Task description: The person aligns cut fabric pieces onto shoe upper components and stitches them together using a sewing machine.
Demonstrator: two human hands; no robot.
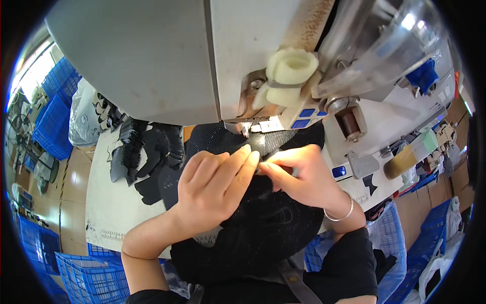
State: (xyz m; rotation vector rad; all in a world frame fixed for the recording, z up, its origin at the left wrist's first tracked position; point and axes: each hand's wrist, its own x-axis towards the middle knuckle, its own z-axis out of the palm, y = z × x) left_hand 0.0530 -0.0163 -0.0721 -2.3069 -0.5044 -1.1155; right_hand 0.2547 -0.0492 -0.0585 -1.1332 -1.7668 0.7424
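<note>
A black mesh fabric piece (210,139) lies under the needle area (246,130) of a grey sewing machine (167,61), lit by a small bright lamp. My left hand (211,187) presses on the fabric with fingers stretched out, its fingertips just in front of the needle area. Close against those fingertips, my right hand (304,177) is closed in a pinch between thumb and forefinger. What sits in that pinch is too small and hidden to name. More black material (253,233) hangs down toward my lap, below both hands.
Stacked black cut pieces (136,147) lie on the white table (104,207) at left. A clear plastic shield (385,55) and thread spool (349,121) are at upper right, above a yellowish container (400,164). Blue crates (91,278) stand around the table.
</note>
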